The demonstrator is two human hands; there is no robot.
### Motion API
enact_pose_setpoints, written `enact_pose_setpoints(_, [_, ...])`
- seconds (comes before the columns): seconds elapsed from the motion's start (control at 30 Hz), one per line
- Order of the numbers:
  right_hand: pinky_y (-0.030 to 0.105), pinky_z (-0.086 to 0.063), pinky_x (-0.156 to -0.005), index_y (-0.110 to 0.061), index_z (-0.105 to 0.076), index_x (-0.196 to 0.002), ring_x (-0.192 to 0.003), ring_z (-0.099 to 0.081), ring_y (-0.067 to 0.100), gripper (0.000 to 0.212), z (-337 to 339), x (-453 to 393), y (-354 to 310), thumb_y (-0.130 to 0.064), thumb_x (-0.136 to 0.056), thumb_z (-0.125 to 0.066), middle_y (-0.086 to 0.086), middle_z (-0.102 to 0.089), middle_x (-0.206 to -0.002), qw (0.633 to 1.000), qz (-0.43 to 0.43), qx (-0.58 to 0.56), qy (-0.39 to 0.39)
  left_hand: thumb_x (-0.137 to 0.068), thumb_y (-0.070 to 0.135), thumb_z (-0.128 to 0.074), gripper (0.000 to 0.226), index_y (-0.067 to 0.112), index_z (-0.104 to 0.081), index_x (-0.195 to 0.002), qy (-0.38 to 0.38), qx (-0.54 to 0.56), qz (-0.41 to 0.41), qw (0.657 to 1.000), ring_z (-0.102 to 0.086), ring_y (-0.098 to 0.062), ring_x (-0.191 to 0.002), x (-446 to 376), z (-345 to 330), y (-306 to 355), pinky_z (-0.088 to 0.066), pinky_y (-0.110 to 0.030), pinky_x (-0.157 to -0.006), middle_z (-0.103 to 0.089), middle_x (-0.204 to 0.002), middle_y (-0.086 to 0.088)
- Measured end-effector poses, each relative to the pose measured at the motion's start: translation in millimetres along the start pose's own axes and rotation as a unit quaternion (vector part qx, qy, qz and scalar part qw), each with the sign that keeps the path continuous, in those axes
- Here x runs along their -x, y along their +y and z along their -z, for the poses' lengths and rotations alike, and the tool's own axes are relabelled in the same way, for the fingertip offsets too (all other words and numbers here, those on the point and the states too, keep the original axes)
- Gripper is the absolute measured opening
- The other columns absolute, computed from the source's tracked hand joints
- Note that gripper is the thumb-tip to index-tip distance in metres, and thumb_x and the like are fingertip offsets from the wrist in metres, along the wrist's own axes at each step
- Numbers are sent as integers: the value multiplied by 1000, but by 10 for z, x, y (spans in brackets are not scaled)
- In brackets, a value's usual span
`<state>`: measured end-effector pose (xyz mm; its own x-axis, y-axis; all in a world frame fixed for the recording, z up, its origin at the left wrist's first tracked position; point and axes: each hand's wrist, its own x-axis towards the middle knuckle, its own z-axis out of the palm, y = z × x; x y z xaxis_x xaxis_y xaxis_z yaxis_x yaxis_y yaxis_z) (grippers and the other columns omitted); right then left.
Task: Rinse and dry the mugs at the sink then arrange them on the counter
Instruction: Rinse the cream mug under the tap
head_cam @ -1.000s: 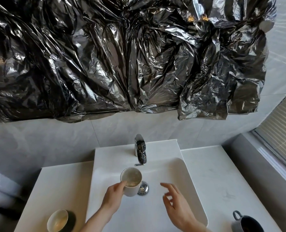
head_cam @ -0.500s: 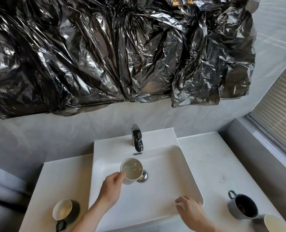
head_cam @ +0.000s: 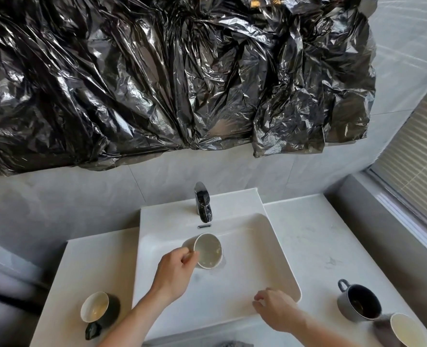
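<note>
A left hand [head_cam: 176, 270] grips a white mug [head_cam: 205, 250], tilted on its side over the sink [head_cam: 285, 266] basin below the faucet [head_cam: 202, 202]. The right hand [head_cam: 277, 313], fingers loosely curled and holding nothing, rests at the basin's front rim. 3 more mugs stand on the counter [head_cam: 305, 236]: a dark green mug [head_cam: 99, 306] with a cream inside at left, a grey mug [head_cam: 358, 303] with dark residue and a cream-lined mug [head_cam: 405, 328] at right. No writing is legible.

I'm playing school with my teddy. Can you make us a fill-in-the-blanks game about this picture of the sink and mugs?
1. The left hand tips a white ceramic mug over the white rectangular ____.
2. The dark blue-grey handled mug stands on the counter to the ____ of the basin.
3. The chrome tap is mounted on the sink's ____ edge.
4. The right hand holds ____.

Missing words: sink; right; back; nothing
</note>
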<state>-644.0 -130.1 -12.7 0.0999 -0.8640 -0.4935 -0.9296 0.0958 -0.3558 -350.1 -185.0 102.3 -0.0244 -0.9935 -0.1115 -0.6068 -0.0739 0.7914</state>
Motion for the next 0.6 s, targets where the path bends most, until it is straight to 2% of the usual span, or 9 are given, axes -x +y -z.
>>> enact_pose_setpoints(0.07, [33,-45,-95,-37,-62,-78,-118,-60,19,40,-54,31,21,-55,-94,-31,-13,-59,-108,1000,10,17,5,-99,38,-61,52,13,-27,-68,5,-14,-11,1000,-24,-13,-61,0,-11,5,-25,-34,-57,-28,-59,8])
enact_pose_setpoints(0.17, [34,-41,-101,-32,-69,-98,-124,-55,18,47,-134,86,41,-54,-103,-27,-14,-61,-128,998,21,46,36,-99,39,-60,53,12,-27,-68,9,-36,-24,999,-25,-14,-61,-15,-14,4,-26,-34,-57,-28,-60,6])
enact_pose_setpoints(0.27, [34,-38,-104,-37,-66,-98,-124,-54,18,46,-129,118,28,-55,-104,-24,-16,-58,-133,997,25,58,35,-99,40,-60,53,12,-26,-69,13,-67,-35,997,-25,-16,-62,-35,-3,-4,-27,-35,-57,-29,-61,5])
enact_pose_setpoints(0.43, [35,-38,-105,-40,-52,-89,-125,-51,20,33,-68,128,2,-53,-104,-25,-12,-57,-135,997,27,65,10,-99,41,-58,51,13,-28,-68,15,-129,-61,990,-32,-20,-64,-47,4,-13,-33,-32,-59,-37,-65,2])
enact_pose_setpoints(0.5, [36,-38,-105,-38,-51,-84,-125,-51,21,35,-60,112,-4,-52,-104,-25,-11,-56,-134,997,25,70,4,-98,43,-56,50,13,-29,-68,14,-146,-66,987,-39,-24,-67,-56,1,-22,-38,-35,-62,-41,-66,0])
enact_pose_setpoints(0.6, [38,-37,-106,-37,-45,-67,-129,-49,22,44,-59,77,10,-53,-103,-26,-9,-56,-134,997,16,73,-11,-98,44,-55,49,15,-30,-67,10,-167,-69,984,-43,-23,-67,-68,-5,-28,-41,-37,-64,-44,-67,0])
